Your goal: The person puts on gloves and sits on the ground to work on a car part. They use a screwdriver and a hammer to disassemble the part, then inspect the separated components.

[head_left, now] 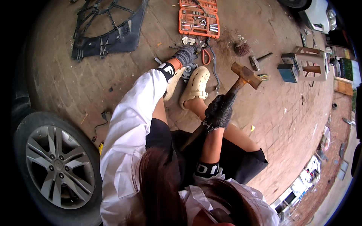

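Observation:
My right hand point(218, 113), in a dark work glove, is wrapped round the wooden handle of a hammer point(246, 75). Its rusty head is raised to the far right of my hand, and the handle's butt end runs back over my lap. My left hand point(184, 55), in a grey knitted glove, reaches down to the ground beyond my clogs. Its fingers are closed at a dark piece that I cannot make out. Close by, between my feet, lies a grey metal part point(188, 71). A grey cable point(215, 69) and a red loop-shaped handle point(206, 57) lie just right of it.
An open orange socket set point(198, 23) lies ahead. A black plastic car panel point(109, 47) is at the far left, a wheel point(60, 165) stands near left. To the right are a second hammer point(255, 63), a blue box point(288, 69) and a beige stool point(311, 62).

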The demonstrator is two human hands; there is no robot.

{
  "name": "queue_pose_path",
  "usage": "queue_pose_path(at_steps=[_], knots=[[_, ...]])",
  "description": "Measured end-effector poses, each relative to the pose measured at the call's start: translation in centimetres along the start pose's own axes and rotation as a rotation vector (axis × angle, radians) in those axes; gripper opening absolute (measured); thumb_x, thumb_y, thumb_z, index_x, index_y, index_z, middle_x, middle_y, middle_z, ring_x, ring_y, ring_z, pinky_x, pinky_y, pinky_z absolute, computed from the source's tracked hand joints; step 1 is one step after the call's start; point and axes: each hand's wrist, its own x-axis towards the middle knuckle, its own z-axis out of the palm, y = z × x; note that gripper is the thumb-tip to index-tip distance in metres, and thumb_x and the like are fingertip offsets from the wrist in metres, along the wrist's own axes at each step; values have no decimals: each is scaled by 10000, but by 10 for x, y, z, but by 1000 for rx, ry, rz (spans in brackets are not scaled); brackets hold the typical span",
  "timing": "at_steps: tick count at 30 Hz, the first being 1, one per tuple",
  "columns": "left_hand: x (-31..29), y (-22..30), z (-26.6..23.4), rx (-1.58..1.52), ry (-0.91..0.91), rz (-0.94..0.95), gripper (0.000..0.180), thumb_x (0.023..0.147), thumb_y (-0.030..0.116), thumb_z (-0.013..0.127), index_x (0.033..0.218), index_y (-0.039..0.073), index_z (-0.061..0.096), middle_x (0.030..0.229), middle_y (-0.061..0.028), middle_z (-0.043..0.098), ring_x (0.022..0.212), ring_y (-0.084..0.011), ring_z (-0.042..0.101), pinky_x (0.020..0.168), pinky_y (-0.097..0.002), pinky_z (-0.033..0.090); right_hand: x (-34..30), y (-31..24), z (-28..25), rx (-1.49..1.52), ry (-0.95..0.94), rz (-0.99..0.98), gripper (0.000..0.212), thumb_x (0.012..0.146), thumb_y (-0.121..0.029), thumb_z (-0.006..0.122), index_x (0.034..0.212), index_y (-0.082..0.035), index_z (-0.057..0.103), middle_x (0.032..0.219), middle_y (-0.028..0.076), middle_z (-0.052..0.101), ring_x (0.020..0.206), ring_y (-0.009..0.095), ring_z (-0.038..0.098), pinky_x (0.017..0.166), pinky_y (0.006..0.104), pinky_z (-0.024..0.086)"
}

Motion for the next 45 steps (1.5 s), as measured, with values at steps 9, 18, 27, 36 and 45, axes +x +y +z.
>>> queue_pose_path(at_steps=[9,18,27,36,45], knots=[[-22,12,-17,-68,151,113,294,811,81,583,1101,45,549,837,-103,619,712,-192,566,697,-308,472,7,28,-4,239,-2,223,480,858,-602,450,650,-170,421,444,-36,333,316,116,309,311,247,222],[-1,-19,-4,-191,171,137,305,824,124,623,1108,36,552,991,-75,624,887,-178,559,834,-296,435,36,55,-24,209,124,294,475,852,-605,456,670,-166,435,460,-28,351,320,121,324,306,246,242],[1,-28,-31,-218,109,143,360,796,195,660,1098,34,547,992,-170,610,916,-284,588,829,-347,463,66,73,-37,261,17,342,475,847,-612,454,673,-170,439,460,-25,347,328,118,322,309,240,238],[6,-38,-31,-18,118,241,367,813,243,647,1115,62,546,1024,-146,608,936,-279,584,850,-356,454,79,77,-37,280,10,360,482,850,-617,436,680,-166,442,447,-23,333,321,123,308,306,241,234],[11,-6,-18,210,82,277,348,829,308,611,1083,77,555,966,-159,623,901,-319,594,794,-396,465,89,89,-43,281,73,389,489,854,-616,427,672,-163,436,434,-19,326,314,126,301,298,244,228]])
